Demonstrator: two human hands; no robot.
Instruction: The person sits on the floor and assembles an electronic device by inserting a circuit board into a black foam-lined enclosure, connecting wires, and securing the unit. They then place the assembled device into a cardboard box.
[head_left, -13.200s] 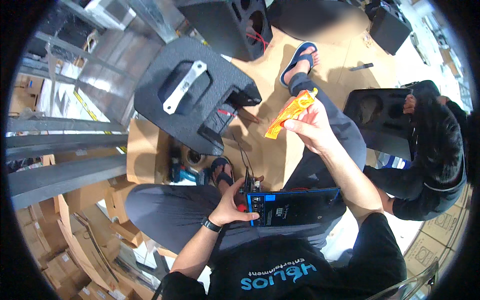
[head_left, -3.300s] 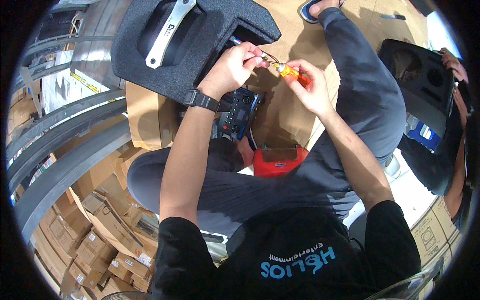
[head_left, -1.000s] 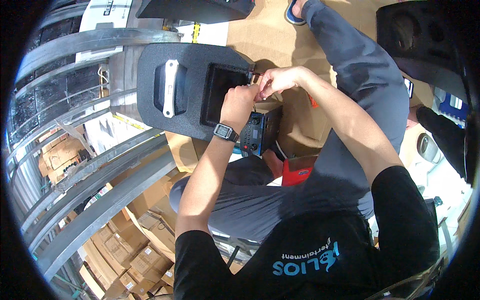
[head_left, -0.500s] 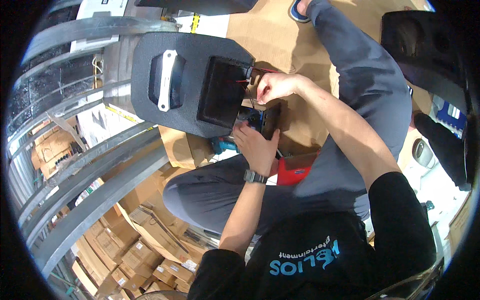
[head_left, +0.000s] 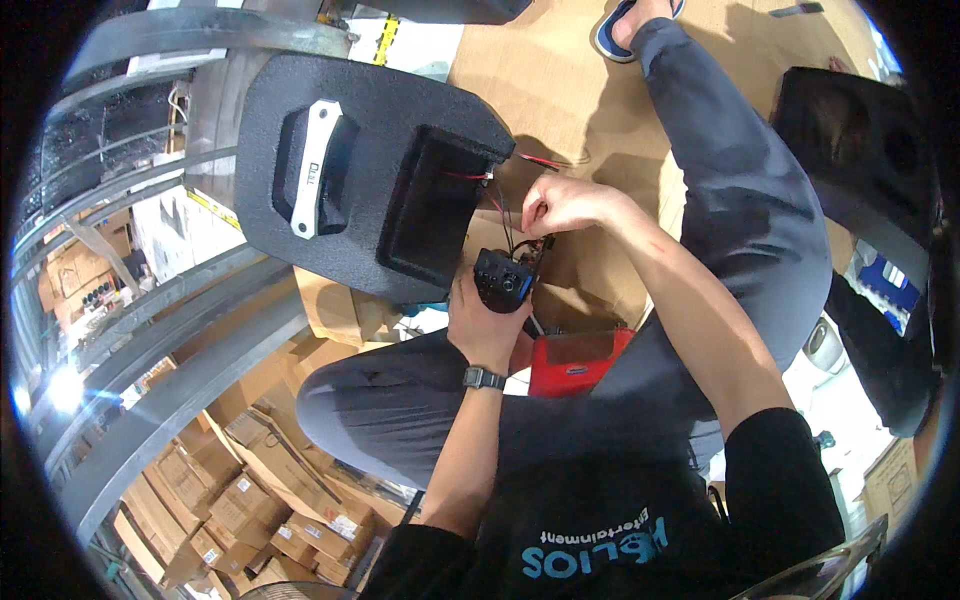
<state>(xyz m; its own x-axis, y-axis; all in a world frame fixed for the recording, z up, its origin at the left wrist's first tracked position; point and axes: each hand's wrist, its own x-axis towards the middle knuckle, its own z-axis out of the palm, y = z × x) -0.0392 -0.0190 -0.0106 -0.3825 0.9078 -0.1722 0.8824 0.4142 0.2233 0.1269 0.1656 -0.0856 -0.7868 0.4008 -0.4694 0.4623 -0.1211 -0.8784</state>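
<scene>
A black speaker cabinet (head_left: 390, 110) lies in front of me, with a silver handle (head_left: 317, 170) set in a recess and a rectangular opening (head_left: 425, 215) on its right part. Thin red and black wires (head_left: 507, 213) run from the opening's edge down to a black electronic module (head_left: 502, 280). My left hand (head_left: 480, 325) grips that module from below and the left side, just outside the cabinet. Above it and to the right, my right hand (head_left: 567, 205) is closed, fingers curled beside the wires. Whatever its fingertips pinch is hidden.
A red case or pouch (head_left: 575, 362) lies between my legs. Cardboard (head_left: 540, 75) covers the floor ahead, with another black speaker (head_left: 850, 150) at the right. Metal rails (head_left: 170, 385) and stacked cartons (head_left: 250, 510) stand at the left. A teal object shows partly below the cabinet.
The module has been tilted in my left hand, so its blocky black face now shows upward. My right hand has come slightly lower, still closed. The whole view has shifted a little.
</scene>
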